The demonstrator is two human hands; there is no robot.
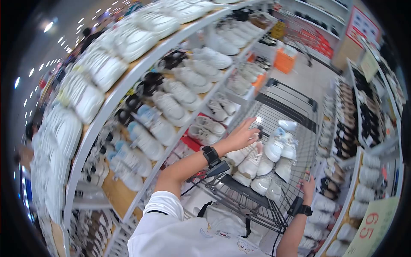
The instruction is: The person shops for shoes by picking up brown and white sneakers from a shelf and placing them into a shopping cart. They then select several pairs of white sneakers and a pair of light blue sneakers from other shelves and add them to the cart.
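Several white sneakers lie in a wire shopping cart in front of me, some with light blue parts. My left hand reaches over the cart's left side, just above the sneakers, with its fingers apart. By its fingertips is a small dark thing that I cannot make out; nothing shows firmly in the grasp. On the cart's right side, my right hand is closed round the wire edge, its fingers partly hidden. Both wrists wear black straps with devices.
A tall shelf of white sneakers runs along the left. Racks of shoes stand close on the right, with a price sign. An orange box sits ahead beside the aisle floor.
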